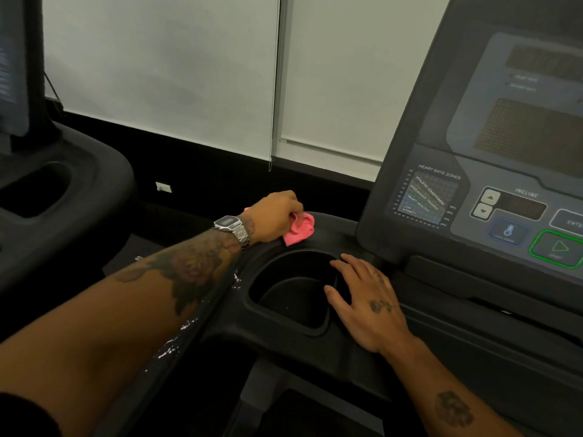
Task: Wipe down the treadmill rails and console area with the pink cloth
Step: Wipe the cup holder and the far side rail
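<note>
Clutching pink cloth point(300, 229): left of hands point(275, 216)

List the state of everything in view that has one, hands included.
pink cloth: bunched, pressed on the console tray beyond the cup holder
left hand: gripping the cloth
right hand: open, lying flat on the cup holder's right rim
cup holder: nothing visible inside
console display: dark, unlit
left rail: flecked with white droplets
roller blinds: lowered
</note>
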Available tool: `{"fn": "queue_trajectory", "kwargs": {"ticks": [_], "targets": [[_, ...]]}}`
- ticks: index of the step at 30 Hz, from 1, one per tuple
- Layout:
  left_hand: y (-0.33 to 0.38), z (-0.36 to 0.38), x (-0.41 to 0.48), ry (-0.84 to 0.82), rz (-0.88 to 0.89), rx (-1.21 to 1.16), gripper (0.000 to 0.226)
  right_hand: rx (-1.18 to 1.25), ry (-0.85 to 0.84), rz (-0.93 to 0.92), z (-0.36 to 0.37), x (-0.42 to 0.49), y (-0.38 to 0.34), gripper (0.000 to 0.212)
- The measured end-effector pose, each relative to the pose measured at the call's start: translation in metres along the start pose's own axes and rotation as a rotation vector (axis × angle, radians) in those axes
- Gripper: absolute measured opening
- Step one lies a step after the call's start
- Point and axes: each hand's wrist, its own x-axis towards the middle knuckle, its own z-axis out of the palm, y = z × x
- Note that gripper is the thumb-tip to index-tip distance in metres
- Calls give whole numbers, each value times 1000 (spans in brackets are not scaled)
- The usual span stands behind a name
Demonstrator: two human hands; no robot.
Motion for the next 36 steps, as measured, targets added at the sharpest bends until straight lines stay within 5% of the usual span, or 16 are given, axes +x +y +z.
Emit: {"fn": "queue_trajectory", "kwargs": {"ticks": [9, 15, 21, 28, 36], "targets": [[-35, -25, -83, -60, -1, -116, 23, 25, -19, -7, 0, -4, 1, 58], [-25, -32, -137, -210, 11, 20, 18, 4, -23, 3, 1, -2, -1, 57], [-16, -19, -116, 12, 133, 383, 23, 20, -3, 6, 1, -1, 0, 58], [-11, -20, -93, 1, 43, 183, 30, 20, -10, 4, 0, -2, 0, 52], [3, -28, -162, -90, 91, 259, 28, 12, -32, 4, -1, -4, -1, 54]]}}
